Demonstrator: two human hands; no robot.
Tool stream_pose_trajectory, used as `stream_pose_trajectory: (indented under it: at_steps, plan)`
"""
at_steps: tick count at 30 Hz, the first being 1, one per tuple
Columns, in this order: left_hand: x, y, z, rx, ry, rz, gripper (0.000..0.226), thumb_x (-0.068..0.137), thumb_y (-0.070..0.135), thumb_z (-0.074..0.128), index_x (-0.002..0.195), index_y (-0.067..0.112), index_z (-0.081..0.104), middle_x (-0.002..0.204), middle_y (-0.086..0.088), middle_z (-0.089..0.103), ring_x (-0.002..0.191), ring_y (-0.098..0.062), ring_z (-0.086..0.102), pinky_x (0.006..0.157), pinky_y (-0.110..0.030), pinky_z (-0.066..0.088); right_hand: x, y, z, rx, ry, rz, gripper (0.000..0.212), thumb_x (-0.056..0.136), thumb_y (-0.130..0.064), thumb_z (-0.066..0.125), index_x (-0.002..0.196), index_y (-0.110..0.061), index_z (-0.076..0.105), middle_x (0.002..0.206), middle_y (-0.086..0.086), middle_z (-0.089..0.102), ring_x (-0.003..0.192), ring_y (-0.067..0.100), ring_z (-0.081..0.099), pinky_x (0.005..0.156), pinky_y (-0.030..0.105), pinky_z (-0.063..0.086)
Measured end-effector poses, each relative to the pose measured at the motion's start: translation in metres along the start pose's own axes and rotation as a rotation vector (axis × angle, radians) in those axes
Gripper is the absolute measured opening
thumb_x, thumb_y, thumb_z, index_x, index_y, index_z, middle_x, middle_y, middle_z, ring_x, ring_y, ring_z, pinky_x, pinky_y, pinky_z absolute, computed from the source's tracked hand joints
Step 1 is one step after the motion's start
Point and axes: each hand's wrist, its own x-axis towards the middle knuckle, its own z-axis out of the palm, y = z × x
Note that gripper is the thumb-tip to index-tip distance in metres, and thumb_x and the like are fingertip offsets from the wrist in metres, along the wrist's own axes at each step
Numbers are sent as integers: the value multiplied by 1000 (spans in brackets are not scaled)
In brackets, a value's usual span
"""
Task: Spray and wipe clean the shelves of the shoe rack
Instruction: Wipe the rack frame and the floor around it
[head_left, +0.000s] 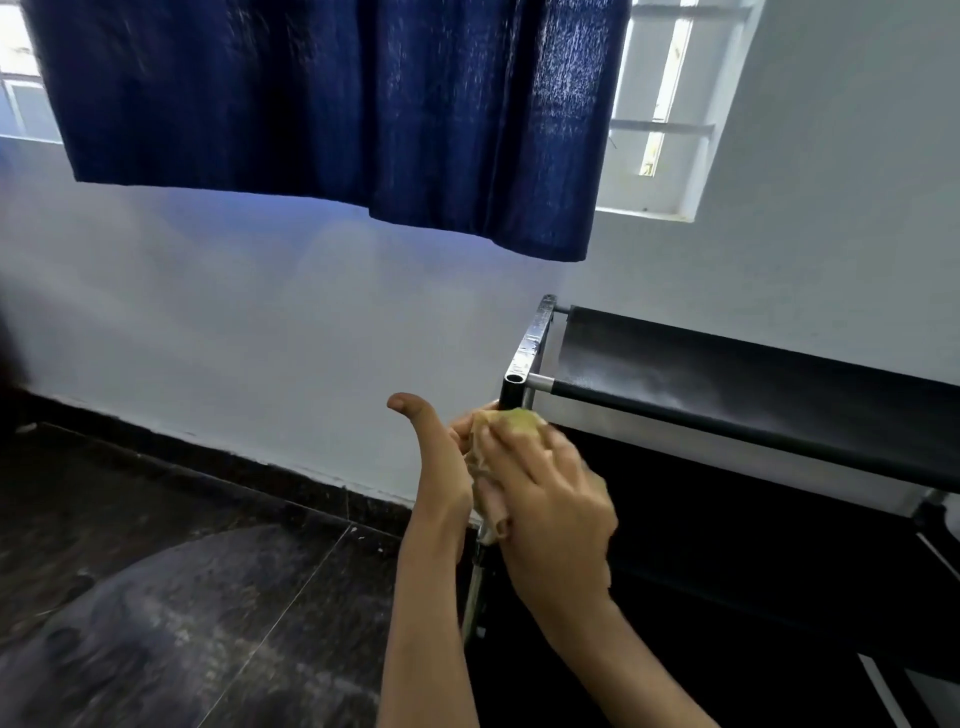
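The black shoe rack (753, 374) stands against the white wall at the right, its top fabric shelf dusted with pale specks or spray. Both hands meet at its front left post (511, 392), just below the top corner. My right hand (550, 499) grips a yellowish cloth (519, 423) bunched against the post. My left hand (439, 457) is beside it, thumb raised, with its fingers behind the cloth and mostly hidden. No spray bottle is in view. The lower shelves are dark and hard to make out.
A dark blue curtain (337, 104) hangs over a window above. A second barred window (670, 104) is at the upper right. Dark stone floor tiles (156, 519) lie at the left, with a grey rounded shape (171, 639) at the bottom left.
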Motion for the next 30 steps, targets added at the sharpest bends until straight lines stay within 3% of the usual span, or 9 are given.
stream_pose_trajectory:
  at_steps: [7, 10, 12, 14, 18, 22, 24, 28, 30]
  plan:
    - [-9, 3, 0, 23, 7, 27, 95, 81, 64, -21, 84, 36, 69, 74, 27, 68, 103, 0, 48, 114, -39, 1, -43, -2, 19, 70, -244, 84, 50, 65, -24, 87, 112, -31, 71, 110, -13, 69, 101, 17, 67, 70, 34, 59]
    - [-3, 1, -5, -15, 1, -13, 99, 76, 71, -19, 85, 30, 71, 77, 18, 72, 103, -4, 57, 110, -33, 25, -31, -5, 7, 177, -29, 121, 36, 83, -29, 71, 119, -28, 67, 117, -11, 67, 111, 22, 63, 79, 43, 57]
    - [-3, 2, -5, -12, -25, -51, 103, 71, 78, -14, 81, 25, 74, 76, 2, 74, 76, -8, 70, 73, -18, 54, -14, -5, 5, 147, 9, 86, 34, 91, -36, 57, 124, -28, 64, 126, -6, 63, 122, 24, 55, 91, 42, 51]
    - [-5, 2, -2, 46, -36, -61, 105, 63, 83, -11, 76, 26, 77, 74, -11, 72, 59, -14, 68, 47, -14, 51, -3, -7, 8, 145, -154, 156, 41, 95, -39, 52, 135, -33, 53, 143, -5, 50, 136, 14, 37, 107, 41, 39]
    - [-4, -3, -2, 38, 10, -23, 104, 66, 79, -14, 93, 25, 72, 85, 1, 74, 68, -3, 68, 76, -13, 44, -18, -4, 13, 34, -193, 61, 45, 78, -23, 77, 122, -22, 67, 124, -1, 66, 119, 27, 59, 86, 42, 54]
    - [-6, -1, -4, 64, -8, -8, 103, 71, 72, -19, 96, 27, 70, 103, 11, 67, 118, -9, 48, 113, -39, 8, -37, 4, 14, 273, -378, 134, 37, 92, -33, 58, 128, -41, 54, 126, -24, 50, 114, -20, 36, 100, 16, 38]
    - [-3, -2, -6, 67, -3, -18, 108, 68, 75, -18, 101, 24, 71, 101, 10, 70, 109, -5, 56, 110, -36, 19, -34, 2, 11, 281, -290, 155, 37, 94, -36, 56, 130, -40, 54, 129, -21, 53, 119, -11, 42, 99, 29, 44]
    - [0, -5, -6, 90, 21, -61, 104, 74, 74, -18, 100, 23, 69, 80, 8, 75, 66, 5, 67, 63, -12, 36, -12, 3, 9, 190, 3, 74, 40, 82, -23, 72, 121, -22, 66, 123, -1, 66, 116, 26, 59, 87, 44, 53]
    - [-1, -7, -5, 87, 6, -56, 104, 72, 75, -17, 101, 23, 69, 84, 9, 75, 77, 2, 68, 72, -12, 39, -13, 7, 12, 50, -95, -10, 43, 80, -23, 75, 122, -23, 66, 124, -3, 65, 118, 28, 59, 87, 43, 53]
